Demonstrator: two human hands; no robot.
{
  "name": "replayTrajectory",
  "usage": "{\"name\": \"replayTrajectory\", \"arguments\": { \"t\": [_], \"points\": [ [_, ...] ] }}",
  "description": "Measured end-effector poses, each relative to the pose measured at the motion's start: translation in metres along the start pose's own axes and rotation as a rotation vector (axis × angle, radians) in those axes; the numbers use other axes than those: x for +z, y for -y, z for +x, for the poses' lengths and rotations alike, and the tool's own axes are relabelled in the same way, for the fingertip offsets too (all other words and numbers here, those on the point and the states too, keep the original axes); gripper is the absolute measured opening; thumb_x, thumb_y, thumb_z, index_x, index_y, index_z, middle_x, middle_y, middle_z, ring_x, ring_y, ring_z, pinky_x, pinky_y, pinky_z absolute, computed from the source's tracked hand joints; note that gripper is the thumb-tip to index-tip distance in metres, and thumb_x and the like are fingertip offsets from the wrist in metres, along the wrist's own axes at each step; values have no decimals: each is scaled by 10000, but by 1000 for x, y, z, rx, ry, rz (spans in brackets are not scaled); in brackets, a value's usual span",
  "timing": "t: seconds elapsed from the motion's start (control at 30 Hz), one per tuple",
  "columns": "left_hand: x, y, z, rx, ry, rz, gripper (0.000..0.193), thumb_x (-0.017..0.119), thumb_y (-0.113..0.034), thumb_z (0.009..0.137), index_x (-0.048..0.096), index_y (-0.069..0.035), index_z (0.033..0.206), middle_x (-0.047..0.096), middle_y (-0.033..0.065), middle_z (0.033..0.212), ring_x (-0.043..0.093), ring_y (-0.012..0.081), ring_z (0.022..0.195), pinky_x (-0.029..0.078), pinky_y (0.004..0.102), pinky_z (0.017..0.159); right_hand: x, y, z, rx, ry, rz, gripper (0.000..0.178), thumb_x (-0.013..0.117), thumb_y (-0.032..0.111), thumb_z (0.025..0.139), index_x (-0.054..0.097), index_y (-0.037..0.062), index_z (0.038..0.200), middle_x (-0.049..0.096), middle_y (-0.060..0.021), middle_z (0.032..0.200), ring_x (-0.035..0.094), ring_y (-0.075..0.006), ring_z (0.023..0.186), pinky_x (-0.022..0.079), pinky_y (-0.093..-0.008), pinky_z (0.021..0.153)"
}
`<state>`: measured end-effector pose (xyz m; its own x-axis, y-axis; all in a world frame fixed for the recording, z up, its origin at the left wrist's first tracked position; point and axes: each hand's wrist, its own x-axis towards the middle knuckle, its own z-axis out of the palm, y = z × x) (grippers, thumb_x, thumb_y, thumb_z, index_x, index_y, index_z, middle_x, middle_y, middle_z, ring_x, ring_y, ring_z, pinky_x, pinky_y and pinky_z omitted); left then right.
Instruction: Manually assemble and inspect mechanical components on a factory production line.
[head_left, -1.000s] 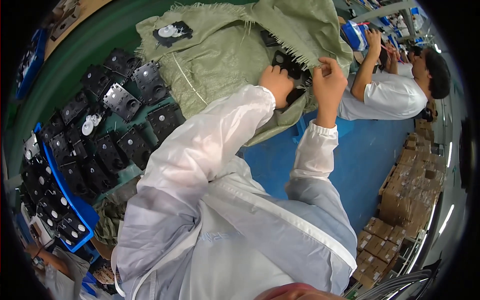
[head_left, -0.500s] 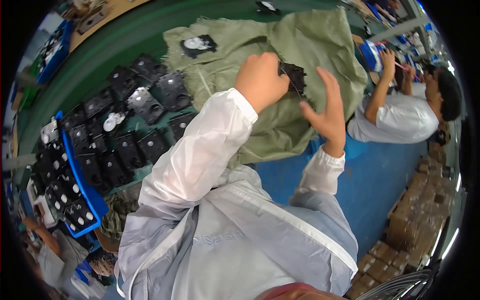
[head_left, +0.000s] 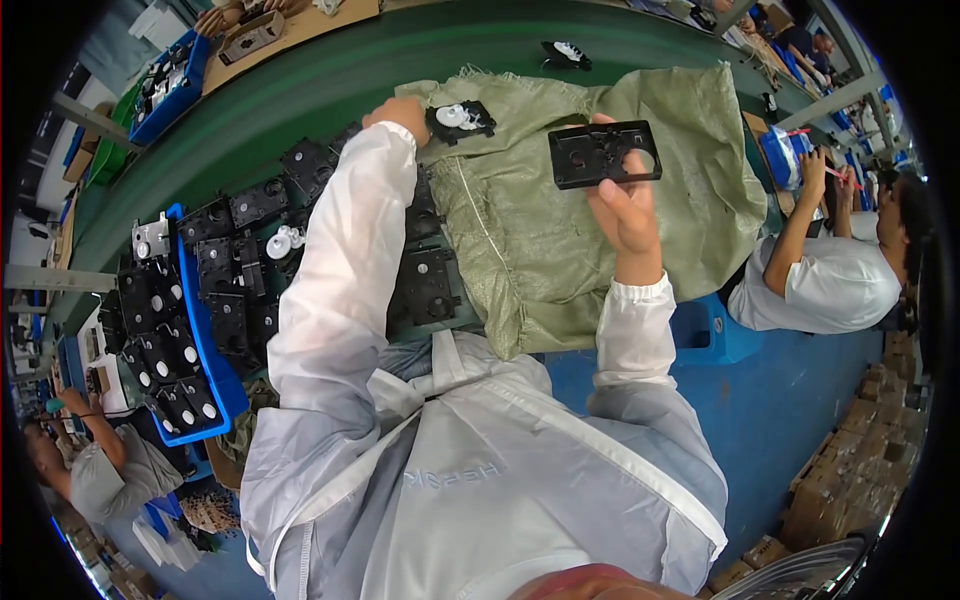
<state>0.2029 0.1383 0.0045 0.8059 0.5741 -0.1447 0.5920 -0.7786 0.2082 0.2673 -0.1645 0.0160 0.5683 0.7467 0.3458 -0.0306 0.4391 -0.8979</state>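
My right hand holds up a flat black rectangular plastic housing with round openings, above a green woven sack. Its thumb presses the near edge; fingers reach behind, and one shows through an opening. My left arm stretches far forward. At the sack's far left edge is my left hand, beside a black part with white gears lying on the cloth. The fingers of that hand are mostly out of sight, so what they touch, if anything, does not show.
Several black housings cover the green bench at left, partly behind my left arm. A blue tray holds more. Another black-and-white part lies beyond the sack. A co-worker sits at right, another at lower left.
My left hand has left the middle of the sack and reached to its far left edge. My right hand, open before, now grips the black housing and has raised it off the cloth.
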Motion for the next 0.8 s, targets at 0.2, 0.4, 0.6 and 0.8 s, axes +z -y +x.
{"name": "replayTrajectory", "arguments": {
  "t": [0.2, 0.4, 0.6, 0.8],
  "points": [
    [11, -6, 18, -20, 113, 42, 355, 651, -221, 745, 707, -6, 1022, 713, 164, 1032, 675, 357, 869, 464, 457, 862, 10, 4, 0, -32, 26, 154, 739, 573, -44, 829, 255, 100, 1480, 366, -263, 1477, 634, -374, 1074, 570, -346, 815],
    [26, -7, 22, -48, 13, -40, 293, 648, -183, 752, 711, -23, 990, 723, 147, 994, 666, 364, 851, 420, 484, 887, 11, -2, 3, -65, -72, 208, 727, 572, -59, 850, 258, 150, 1470, 405, -233, 1469, 677, -372, 964, 590, -301, 675],
    [-23, -19, -7, 92, -222, -68, 229, 642, -188, 812, 704, -19, 953, 730, 132, 915, 662, 363, 827, 424, 438, 866, 8, 1, 9, -93, -109, 123, 713, 575, -50, 855, 262, 148, 1464, 389, -217, 1482, 676, -380, 963, 595, -308, 692],
    [-68, -23, -64, 328, -682, -452, 222, 606, -213, 907, 677, -4, 889, 707, 89, 796, 636, 254, 727, 447, 335, 746, 17, 4, 17, -24, -4, -13, 703, 614, -3, 843, 274, 133, 1443, 343, -207, 1507, 648, -375, 1035, 591, -365, 760]
  ]
}}
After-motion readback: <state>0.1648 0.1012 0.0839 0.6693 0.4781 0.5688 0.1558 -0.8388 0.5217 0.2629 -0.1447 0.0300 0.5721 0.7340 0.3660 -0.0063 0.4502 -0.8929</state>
